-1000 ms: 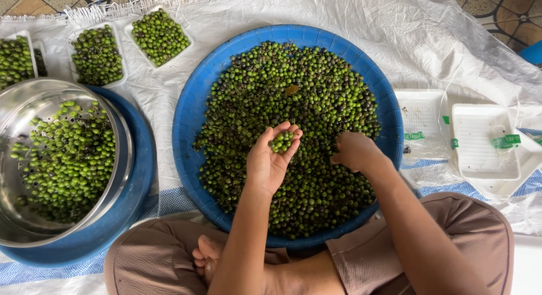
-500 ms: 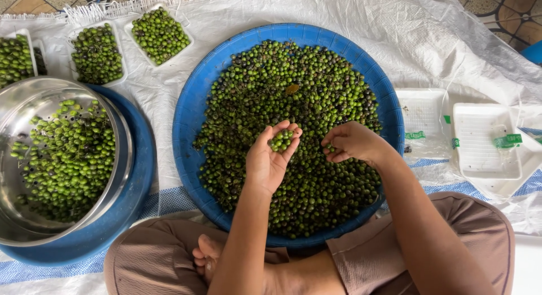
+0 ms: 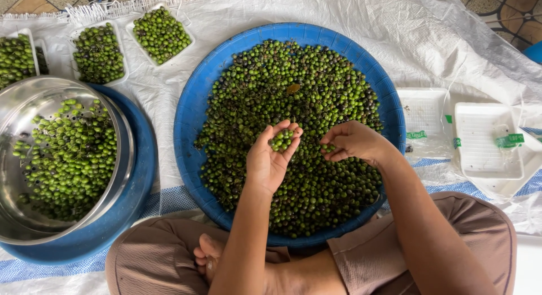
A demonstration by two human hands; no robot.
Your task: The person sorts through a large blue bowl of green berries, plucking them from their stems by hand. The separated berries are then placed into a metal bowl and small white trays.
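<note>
Inspector: Your left hand (image 3: 272, 159) cups small green berries (image 3: 282, 140), palm up, over the blue tray (image 3: 189, 137).

Operator: Orientation?

Inspector: Round; no long axis. Your right hand (image 3: 353, 142) pinches one berry.

The round blue plastic tray (image 3: 195, 131) is partly covered by the forearms, and its near rim is hidden behind the knees. The shiny steel bowl (image 3: 34, 103) is cut off by the left edge, as is the leftmost white foam tray (image 3: 28, 35). The berries pinched in the right hand (image 3: 353, 142) are mostly concealed by its fingers.
</note>
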